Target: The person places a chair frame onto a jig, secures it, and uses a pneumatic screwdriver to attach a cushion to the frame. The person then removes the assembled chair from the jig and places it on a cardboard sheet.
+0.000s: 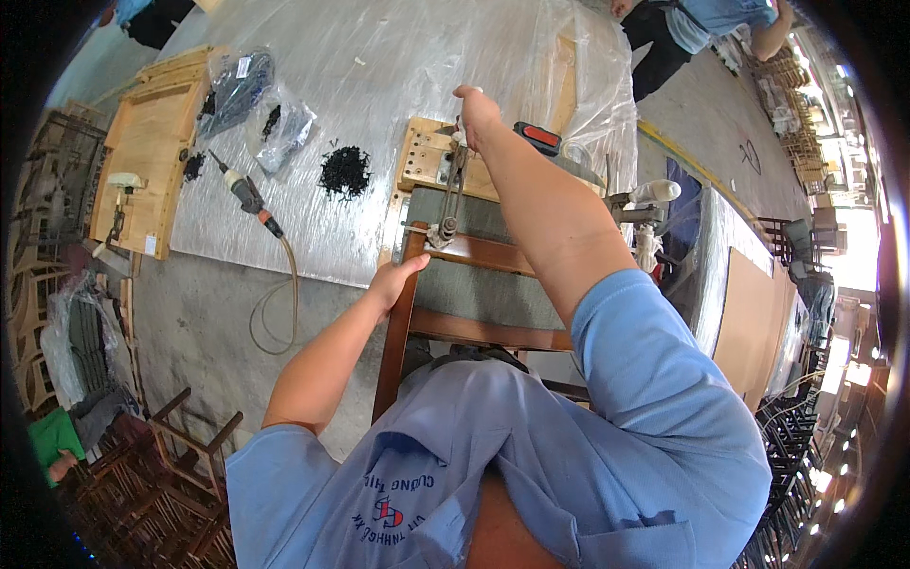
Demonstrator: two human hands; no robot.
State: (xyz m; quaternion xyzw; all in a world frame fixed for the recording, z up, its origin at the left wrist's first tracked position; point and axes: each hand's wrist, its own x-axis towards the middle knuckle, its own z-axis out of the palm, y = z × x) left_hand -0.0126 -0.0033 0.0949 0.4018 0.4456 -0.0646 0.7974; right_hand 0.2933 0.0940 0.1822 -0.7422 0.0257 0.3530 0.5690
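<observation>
A brown wooden chair frame (396,327) stands in front of me, its far end against a light wooden jig (422,156) on the table. My left hand (391,284) grips the frame's left corner, the thumb on top and the other fingers mostly hidden. A metal toggle clamp (448,213) is fixed to the jig, its lower end at the frame's far rail close to my left hand. My right hand (481,119) is closed round the top of the clamp's lever, the fingers partly hidden. A second clamp with a pale handle (656,192) stands at the jig's right end.
On the plastic-covered table (327,237) lie a power driver (248,197) with a hose, a pile of black screws (345,173), plastic bags (280,128) and a red-black object (538,137). A wooden panel (142,142) leans left. Co-workers (697,24) stand beyond; stacked chairs (123,503) fill the lower left.
</observation>
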